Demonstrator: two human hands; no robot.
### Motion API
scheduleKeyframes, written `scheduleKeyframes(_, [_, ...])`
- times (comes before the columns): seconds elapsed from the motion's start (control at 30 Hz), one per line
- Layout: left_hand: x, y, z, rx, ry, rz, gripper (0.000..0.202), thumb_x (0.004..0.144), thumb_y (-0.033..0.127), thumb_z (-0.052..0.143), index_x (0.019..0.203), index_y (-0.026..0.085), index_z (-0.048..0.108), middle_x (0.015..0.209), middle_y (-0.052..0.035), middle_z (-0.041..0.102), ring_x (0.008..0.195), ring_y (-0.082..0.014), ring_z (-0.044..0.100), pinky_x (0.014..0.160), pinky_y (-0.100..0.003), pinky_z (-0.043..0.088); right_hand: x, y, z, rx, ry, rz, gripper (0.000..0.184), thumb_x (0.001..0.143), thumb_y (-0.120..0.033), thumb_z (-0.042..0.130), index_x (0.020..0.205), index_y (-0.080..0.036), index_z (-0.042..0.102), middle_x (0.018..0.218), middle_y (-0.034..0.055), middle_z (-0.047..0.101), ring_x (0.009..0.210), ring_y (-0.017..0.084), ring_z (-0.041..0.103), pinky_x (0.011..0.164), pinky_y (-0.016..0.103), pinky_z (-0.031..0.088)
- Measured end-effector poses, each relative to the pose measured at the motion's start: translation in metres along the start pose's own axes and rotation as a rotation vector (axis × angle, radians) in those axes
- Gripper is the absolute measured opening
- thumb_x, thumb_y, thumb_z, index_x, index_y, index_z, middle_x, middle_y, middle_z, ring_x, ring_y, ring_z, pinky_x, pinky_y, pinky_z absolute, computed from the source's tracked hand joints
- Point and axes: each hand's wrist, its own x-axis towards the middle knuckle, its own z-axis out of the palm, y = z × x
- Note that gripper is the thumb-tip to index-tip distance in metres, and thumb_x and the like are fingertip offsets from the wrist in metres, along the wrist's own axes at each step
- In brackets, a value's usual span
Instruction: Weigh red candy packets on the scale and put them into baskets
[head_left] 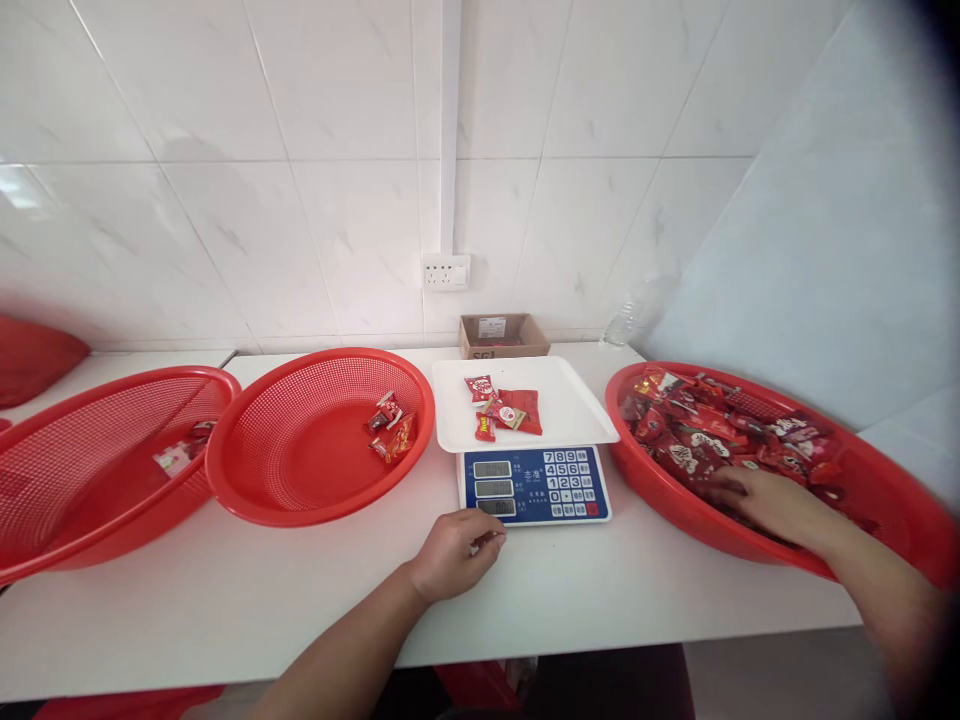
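Observation:
My left hand (456, 550) rests on the white table just in front of the blue digital scale (534, 484), fingers curled loosely, holding nothing that I can see. My right hand (765, 500) lies inside the right red basket (892, 500), fingers down among the red wrapped candies (712, 430); its fingertips are partly hidden. On the scale's white tray (562, 410) lie several red candy packets (506, 408).
A middle red basket (300, 480) holds a few candies (391, 428). A left red basket (90, 470) holds one packet (174, 456). A small cardboard box (502, 334) and a wall socket (445, 271) are at the back. A clear bottle (626, 318) stands by the wall.

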Motion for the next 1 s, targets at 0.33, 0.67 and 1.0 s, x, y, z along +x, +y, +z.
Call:
scheduleKeyframes(0.33, [0.000, 0.001, 0.001, -0.004, -0.006, 0.003, 0.018, 0.086, 0.020, 0.048, 0.087, 0.018, 0.065, 0.078, -0.0040, 0.068, 0.067, -0.0127, 0.059, 0.060, -0.020, 0.046, -0.018, -0.047, -0.034, -0.063, 0.195, 0.323, 0.032, 0.081, -0.046, 0.046, 0.095, -0.024, 0.063, 0.088, 0.0110, 0.068, 0.071, 0.027, 0.059, 0.058, 0.035, 0.039])
scheduleKeyframes(0.67, [0.002, 0.001, -0.001, 0.011, 0.035, -0.008, 0.017, 0.085, 0.020, 0.048, 0.084, 0.018, 0.065, 0.072, -0.0030, 0.065, 0.062, -0.0118, 0.056, 0.057, -0.020, 0.045, -0.009, -0.197, 0.000, 0.327, 0.276, -0.396, 0.029, 0.085, -0.038, 0.044, 0.097, -0.024, 0.066, 0.100, 0.0027, 0.068, 0.086, 0.019, 0.061, 0.073, 0.031, 0.046])
scheduleKeyframes(1.0, [0.002, 0.002, -0.005, 0.005, 0.036, -0.007, 0.018, 0.084, 0.019, 0.047, 0.083, 0.019, 0.066, 0.075, -0.0032, 0.067, 0.065, -0.0124, 0.058, 0.058, -0.020, 0.047, 0.013, -0.251, 0.030, 0.130, 0.112, -0.593, 0.041, 0.087, -0.045, 0.046, 0.118, -0.022, 0.060, 0.122, 0.0093, 0.055, 0.114, 0.024, 0.048, 0.094, 0.037, 0.040])
